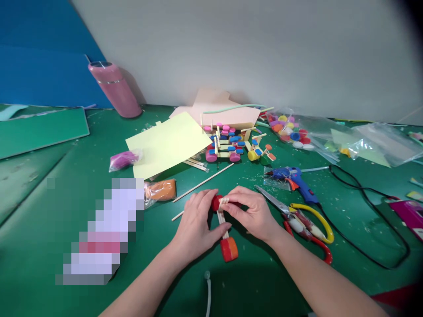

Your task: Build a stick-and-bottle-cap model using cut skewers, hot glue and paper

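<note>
A small craft-stick car [220, 218] with red bottle-cap wheels lies lengthwise between my hands, an orange-and-red wheel [230, 249] at its near end. My left hand [197, 220] grips the car from the left, its thumb against the sticks and its fingers by the far red wheel [216, 203]. At that far end, the fingertips of my right hand [254, 212] pinch a short piece of craft stick [224, 201] against the frame. Fingers partly hide where the pieces meet. Thin wooden rods [205, 182] lie just beyond my left hand.
To the right are a blue glue gun [299, 178] with a black cord and red-and-yellow-handled scissors [309, 224]. Several craft-stick cars [228, 147] stand behind, beside yellow paper [167, 143] and a bag of caps [294, 132]. A pink bottle [115, 90] and orange clay pack [161, 190] sit left.
</note>
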The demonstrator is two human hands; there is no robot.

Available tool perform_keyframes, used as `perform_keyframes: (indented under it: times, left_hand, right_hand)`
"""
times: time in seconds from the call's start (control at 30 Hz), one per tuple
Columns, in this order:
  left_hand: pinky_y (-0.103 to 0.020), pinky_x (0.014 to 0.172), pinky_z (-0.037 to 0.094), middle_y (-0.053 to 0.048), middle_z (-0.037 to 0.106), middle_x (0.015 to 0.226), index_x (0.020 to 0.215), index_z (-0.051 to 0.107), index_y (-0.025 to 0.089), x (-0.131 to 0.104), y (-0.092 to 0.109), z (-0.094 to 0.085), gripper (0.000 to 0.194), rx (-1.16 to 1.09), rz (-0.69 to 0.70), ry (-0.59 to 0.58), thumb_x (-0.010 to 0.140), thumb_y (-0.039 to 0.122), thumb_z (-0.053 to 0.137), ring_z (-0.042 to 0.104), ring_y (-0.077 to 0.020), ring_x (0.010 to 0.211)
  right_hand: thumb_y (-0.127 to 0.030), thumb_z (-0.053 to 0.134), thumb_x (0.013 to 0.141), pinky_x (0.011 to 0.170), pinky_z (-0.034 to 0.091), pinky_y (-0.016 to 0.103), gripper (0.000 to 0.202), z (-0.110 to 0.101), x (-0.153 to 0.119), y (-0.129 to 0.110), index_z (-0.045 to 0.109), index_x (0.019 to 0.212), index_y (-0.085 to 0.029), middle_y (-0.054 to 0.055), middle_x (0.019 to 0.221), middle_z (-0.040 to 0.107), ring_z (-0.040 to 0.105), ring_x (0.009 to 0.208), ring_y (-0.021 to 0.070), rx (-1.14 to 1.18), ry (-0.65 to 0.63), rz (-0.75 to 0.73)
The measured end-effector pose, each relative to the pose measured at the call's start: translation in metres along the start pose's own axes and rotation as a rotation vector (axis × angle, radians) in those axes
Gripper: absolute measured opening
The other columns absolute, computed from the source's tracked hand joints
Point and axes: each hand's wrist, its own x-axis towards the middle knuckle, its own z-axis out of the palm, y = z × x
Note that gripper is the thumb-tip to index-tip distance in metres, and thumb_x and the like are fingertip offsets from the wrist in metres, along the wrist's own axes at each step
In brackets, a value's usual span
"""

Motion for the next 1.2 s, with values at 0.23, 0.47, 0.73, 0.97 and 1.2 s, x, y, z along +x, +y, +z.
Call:
perform_keyframes:
  times: [0.23,0.47,0.73,0.97,1.2]
  left_hand:
    - [-0.046,0.087,0.04,-0.012,0.051,0.113,0.122,0.035,0.019,-0.0013,-0.0013,0.0009,0.059,0.042,0.017,-0.002,0.071,0.03,0.063,0.048,-0.0274,0.105]
    - [-0.045,0.086,0.04,-0.013,0.051,0.112,0.121,0.035,0.016,0.0004,0.0001,0.0001,0.058,0.044,0.015,-0.01,0.071,0.029,0.063,0.048,-0.0274,0.103]
    - [-0.045,0.087,0.039,-0.012,0.051,0.113,0.121,0.036,0.017,-0.0008,-0.0007,0.0003,0.058,0.038,0.016,-0.009,0.071,0.03,0.062,0.047,-0.0272,0.104]
    - [-0.043,0.087,0.039,-0.012,0.051,0.111,0.119,0.038,0.015,-0.0009,-0.0012,0.0006,0.057,0.028,0.009,-0.021,0.07,0.03,0.064,0.046,-0.0261,0.103]
    - [-0.042,0.087,0.039,-0.012,0.051,0.111,0.118,0.038,0.014,0.0006,-0.002,0.0003,0.056,0.035,0.018,-0.023,0.071,0.029,0.064,0.046,-0.0258,0.102]
  right_hand:
    - [-0.02,0.058,0.08,0.067,0.05,0.028,0.012,0.0005,-0.0002,-0.0001,0.068,0.087,-0.02,0.004,0.081,0.064,0.06,0.074,0.0155,0.002,0.003,-0.005]
    - [-0.018,0.059,0.08,0.068,0.049,0.027,0.012,0.0008,-0.0005,-0.0001,0.068,0.087,-0.018,0.005,0.08,0.063,0.059,0.075,0.0149,0.009,-0.003,-0.01]
    - [-0.019,0.058,0.081,0.067,0.049,0.027,0.012,0.0029,-0.0012,0.002,0.068,0.088,-0.018,0.005,0.08,0.063,0.06,0.074,0.0147,0.004,0.001,-0.016]
    - [-0.018,0.058,0.081,0.068,0.05,0.027,0.013,0.0039,-0.0026,0.0043,0.069,0.088,-0.019,0.005,0.08,0.065,0.06,0.075,0.0147,-0.012,0.018,-0.058]
    - [-0.017,0.059,0.08,0.068,0.049,0.026,0.013,0.0045,-0.0035,0.0058,0.069,0.089,-0.019,0.005,0.08,0.065,0.06,0.074,0.0141,-0.034,0.038,-0.088]
